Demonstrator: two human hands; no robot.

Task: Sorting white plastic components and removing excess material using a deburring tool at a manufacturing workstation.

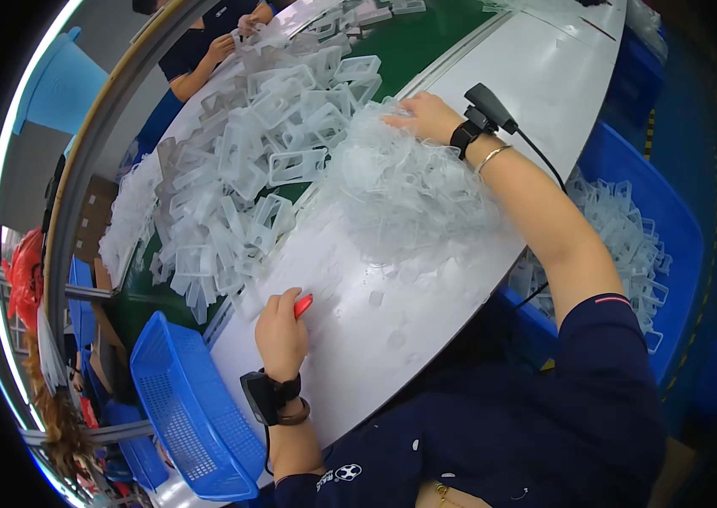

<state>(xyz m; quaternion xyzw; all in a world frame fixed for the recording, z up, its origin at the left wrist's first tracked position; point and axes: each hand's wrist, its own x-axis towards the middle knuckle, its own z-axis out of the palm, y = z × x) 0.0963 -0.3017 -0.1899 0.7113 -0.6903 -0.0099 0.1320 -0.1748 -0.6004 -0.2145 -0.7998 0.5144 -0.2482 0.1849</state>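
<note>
My left hand [280, 337] is closed round a small red-handled tool [303, 306], whose red end sticks out beside the thumb; the rest of it is hidden in the fist. That hand is over the near left part of the white tabletop [350, 339]. Farther off to the right, my right hand [424, 117] reaches onto the far edge of a heap of thin clear plastic scraps [413, 190]. Its fingers are apart and touch the scraps. Left of this heap lie many translucent rectangular plastic frames [297, 166], piled loosely on a green belt.
A blue perforated basket [193, 415] stands at the lower left. Beside the table on the right, a large blue bin [672, 237] contains more clear plastic pieces [629, 254]. Across the belt, another person's hands [235, 35] work at the pile. A metal frame [70, 195] rises at the left.
</note>
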